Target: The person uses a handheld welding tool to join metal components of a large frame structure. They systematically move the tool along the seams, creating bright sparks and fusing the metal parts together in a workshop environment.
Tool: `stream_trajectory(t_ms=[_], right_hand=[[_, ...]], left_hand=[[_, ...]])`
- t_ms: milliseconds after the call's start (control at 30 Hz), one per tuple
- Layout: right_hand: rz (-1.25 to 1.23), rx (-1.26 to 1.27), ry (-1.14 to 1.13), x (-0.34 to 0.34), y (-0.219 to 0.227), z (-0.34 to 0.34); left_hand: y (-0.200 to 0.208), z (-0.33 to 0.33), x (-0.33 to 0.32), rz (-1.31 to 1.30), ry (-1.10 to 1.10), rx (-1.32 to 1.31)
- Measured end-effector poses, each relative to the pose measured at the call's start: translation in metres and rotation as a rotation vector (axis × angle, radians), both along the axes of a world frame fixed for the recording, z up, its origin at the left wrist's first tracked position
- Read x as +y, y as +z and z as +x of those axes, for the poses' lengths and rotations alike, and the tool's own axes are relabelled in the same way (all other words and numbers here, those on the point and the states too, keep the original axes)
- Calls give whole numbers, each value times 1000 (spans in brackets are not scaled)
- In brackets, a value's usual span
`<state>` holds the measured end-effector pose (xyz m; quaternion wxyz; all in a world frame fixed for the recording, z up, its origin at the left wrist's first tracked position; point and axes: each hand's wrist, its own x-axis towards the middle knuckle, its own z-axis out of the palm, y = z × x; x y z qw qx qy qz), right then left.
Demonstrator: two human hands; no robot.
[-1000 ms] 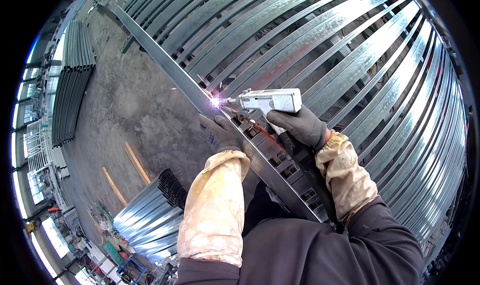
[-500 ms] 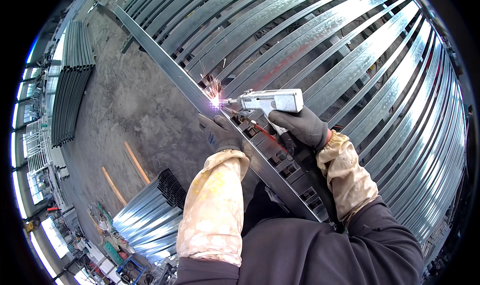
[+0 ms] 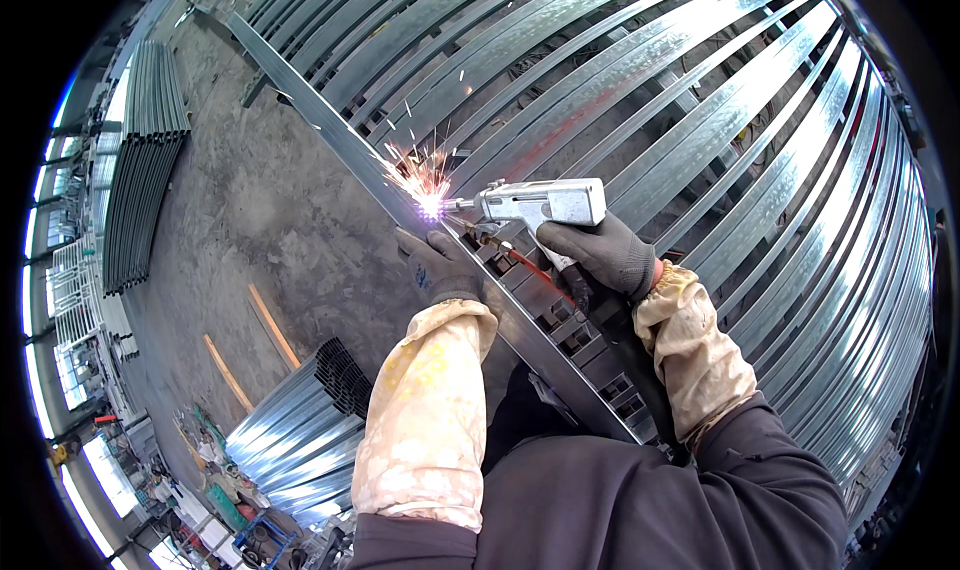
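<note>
My right hand (image 3: 608, 253), in a dark grey glove, is wrapped round the grip of a white and silver handheld welding gun (image 3: 545, 203). The gun's nozzle points left at the long metal rail (image 3: 345, 153), where a bright violet-white glow (image 3: 430, 207) throws orange sparks up and to the left. Just below the glow, my gloved left hand (image 3: 440, 270) rests on the rail, with its fingertips close to the weld spot. Its fingers look extended, partly bent over the rail's edge. A dark hose runs from the gun down along my right forearm.
Many parallel galvanized tubes (image 3: 690, 120) stretch from the rail to the right. Bundled tubes (image 3: 300, 425) lie at the lower left, another stack (image 3: 147, 190) at the far left. Two wooden strips (image 3: 272, 322) lie on the concrete floor (image 3: 270, 240). A red cable (image 3: 530, 266) passes under the gun.
The spray of sparks has grown wider and spreads further up and left. Both hands and the welding gun stay practically in place.
</note>
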<state>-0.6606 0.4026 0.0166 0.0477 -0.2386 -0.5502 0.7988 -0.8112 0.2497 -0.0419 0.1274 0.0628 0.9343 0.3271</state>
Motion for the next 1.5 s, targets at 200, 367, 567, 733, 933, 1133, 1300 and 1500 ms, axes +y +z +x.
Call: stream_trajectory(t_ms=[200, 367, 567, 733, 933, 1133, 1300, 1500], right_hand=[[36, 42, -25, -2, -4, 1], [-24, 3, -11, -2, -3, 2], [15, 13, -15, -3, 3, 1], [38, 7, -18, 0, 4, 4], [-56, 36, -44, 2, 12, 7], [-111, -84, -157, 10, 36, 24], [-14, -182, -404, 16, 75, 58], [63, -156, -719, 10, 141, 103]], left_hand=[[-16, -6, -5, -37, -12, 41], [-21, -7, -6, -42, 0, 29], [-13, -3, -4, -16, 21, 56], [-8, -5, -1, 20, 5, -73], [-22, -7, -8, -19, -13, 150], [-14, -4, -7, -46, -32, 31], [-3, 6, 0, 30, -26, 0], [26, 8, 4, 8, 11, -177]])
